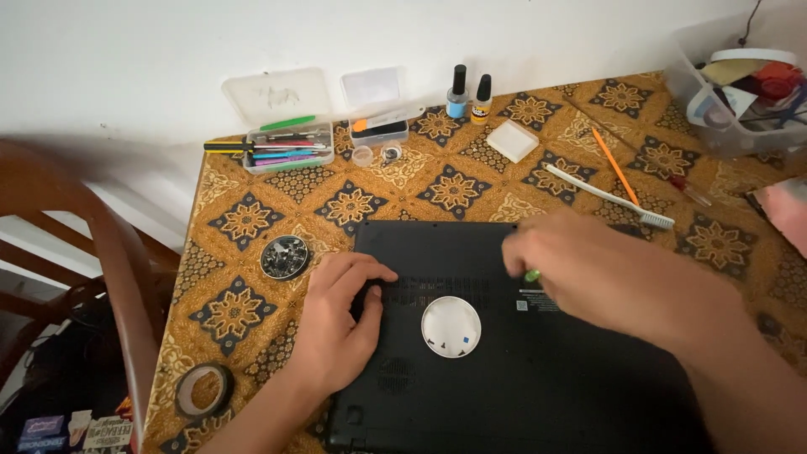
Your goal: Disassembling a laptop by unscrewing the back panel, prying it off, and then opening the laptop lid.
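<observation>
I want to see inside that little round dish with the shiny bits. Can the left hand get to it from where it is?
Probably yes. The left hand rests on the black laptop's left edge, and the round dish of small metal parts sits just beside it on the patterned tablecloth, with nothing between them.

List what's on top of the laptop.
On the laptop: a white dish holding a few tiny dark bits and one blue, the left hand and the right hand gripping a green-tipped tool. Whatever lies under the hands is covered.

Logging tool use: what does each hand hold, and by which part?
Right hand pinches a green-handled tool, apparently by its handle. Left hand holds nothing, resting on the black laptop base.
</observation>
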